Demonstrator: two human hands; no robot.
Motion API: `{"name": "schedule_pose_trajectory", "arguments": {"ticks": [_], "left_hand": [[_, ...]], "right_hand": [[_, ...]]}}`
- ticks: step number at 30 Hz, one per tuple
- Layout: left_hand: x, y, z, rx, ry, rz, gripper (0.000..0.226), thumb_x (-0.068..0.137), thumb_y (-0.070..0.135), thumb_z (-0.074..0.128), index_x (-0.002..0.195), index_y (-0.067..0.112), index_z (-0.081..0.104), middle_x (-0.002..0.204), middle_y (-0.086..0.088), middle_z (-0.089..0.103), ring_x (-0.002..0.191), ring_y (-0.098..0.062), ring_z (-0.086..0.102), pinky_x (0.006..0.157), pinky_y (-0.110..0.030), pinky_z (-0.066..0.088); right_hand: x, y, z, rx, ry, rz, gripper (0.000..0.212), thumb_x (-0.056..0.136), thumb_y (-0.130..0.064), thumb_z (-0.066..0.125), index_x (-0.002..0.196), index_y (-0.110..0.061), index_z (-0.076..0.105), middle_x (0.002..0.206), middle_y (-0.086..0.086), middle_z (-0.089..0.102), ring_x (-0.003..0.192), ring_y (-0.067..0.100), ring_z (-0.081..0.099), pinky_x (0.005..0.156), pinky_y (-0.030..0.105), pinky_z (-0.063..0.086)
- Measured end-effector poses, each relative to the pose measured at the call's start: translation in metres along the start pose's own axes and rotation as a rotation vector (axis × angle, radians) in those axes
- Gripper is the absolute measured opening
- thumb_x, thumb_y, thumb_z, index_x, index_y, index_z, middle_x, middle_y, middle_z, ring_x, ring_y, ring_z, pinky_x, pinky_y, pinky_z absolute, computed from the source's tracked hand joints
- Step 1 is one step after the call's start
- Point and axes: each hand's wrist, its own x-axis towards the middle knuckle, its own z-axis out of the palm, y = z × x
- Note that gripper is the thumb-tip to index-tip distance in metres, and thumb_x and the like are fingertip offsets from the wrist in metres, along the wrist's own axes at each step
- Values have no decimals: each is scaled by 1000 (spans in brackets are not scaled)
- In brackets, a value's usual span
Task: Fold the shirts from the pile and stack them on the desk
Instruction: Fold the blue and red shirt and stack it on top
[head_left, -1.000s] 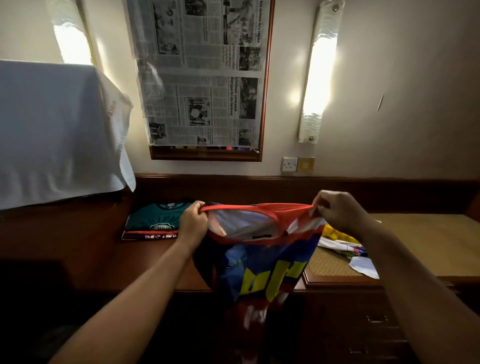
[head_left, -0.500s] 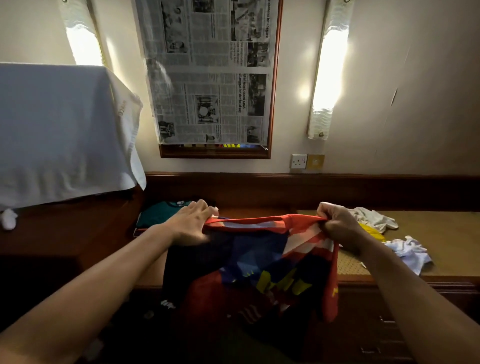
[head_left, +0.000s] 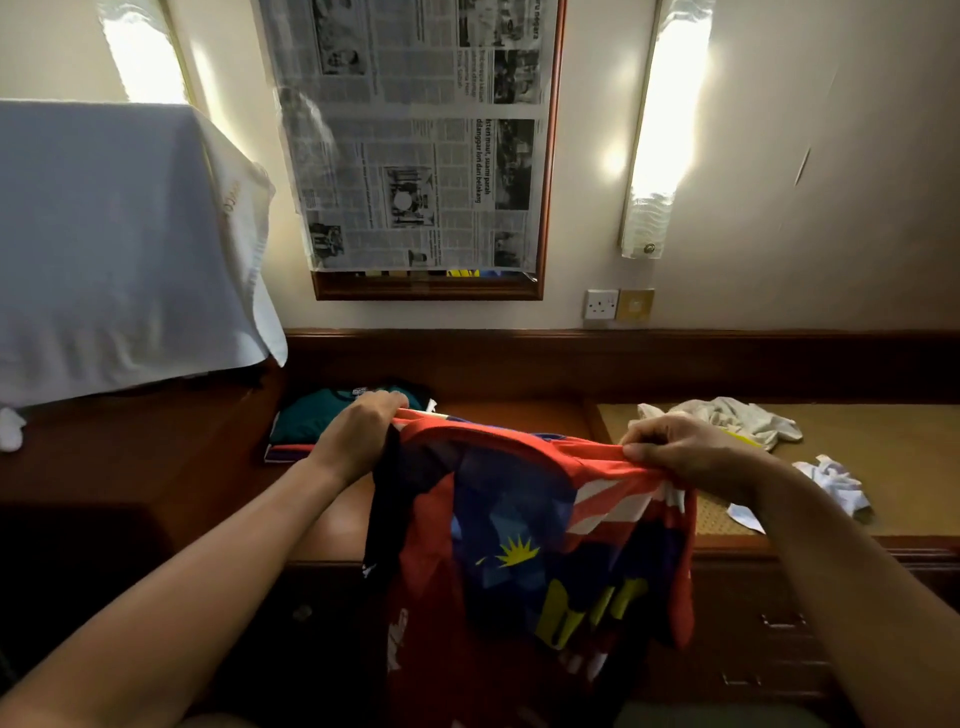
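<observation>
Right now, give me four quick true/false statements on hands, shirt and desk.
1. Both hands, left hand and right hand, grip the red and blue printed shirt. True.
2. The shirt lies flat on the brown wooden desk. False: it hangs over the front edge.
3. A folded dark green shirt tops the stack on the left. True.
4. The crumpled white clothes are folded. False: they lie unfolded.

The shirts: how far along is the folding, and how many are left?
Some are done: a folded stack with a teal shirt on top sits at the desk's left end. One is in hand: the left hand and right hand grip the top edge of a red and blue jersey, hanging unfolded. Left to do: a crumpled pile of pale shirts on the right; I cannot count them.
</observation>
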Motion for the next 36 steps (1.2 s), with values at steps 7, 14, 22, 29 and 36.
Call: {"name": "schedule_pose_trajectory", "arguments": {"ticks": [7,14,22,29,36], "left_hand": [[-11,6,15,-233,160,-265,9,85,0,60,90,5,65,86,-11,67,82,-27,63,69,-23,38],[-23,14,34,-293,243,-411,40,82,-12,48,117,-2,64,113,-19,68,106,-31,64,93,-28,43],[-20,-3,23,7,81,-276,53,93,53,37,119,11,57,108,-12,66,97,-36,64,75,-42,49],[-47,-38,40,255,-242,-6,66,77,69,35,112,17,57,98,-6,67,87,-29,67,63,-39,51],[-16,-42,63,-656,-468,-503,14,85,4,67,74,13,63,68,1,58,62,-9,51,57,-21,41]], "right_hand": [[14,7,8,68,570,-272,17,89,0,63,77,-11,69,68,-3,64,57,-4,55,56,9,42],[24,17,23,-196,880,-311,13,97,-10,53,93,-5,65,73,3,60,61,14,50,54,13,32],[33,43,15,-378,386,-136,25,78,2,61,102,-4,64,107,18,62,99,34,59,80,38,51],[46,86,25,-476,610,-14,27,67,-9,48,80,2,68,79,23,65,77,37,61,64,30,34],[91,100,15,-261,721,107,20,80,8,53,91,-1,68,93,21,67,91,35,60,72,29,34]]}}
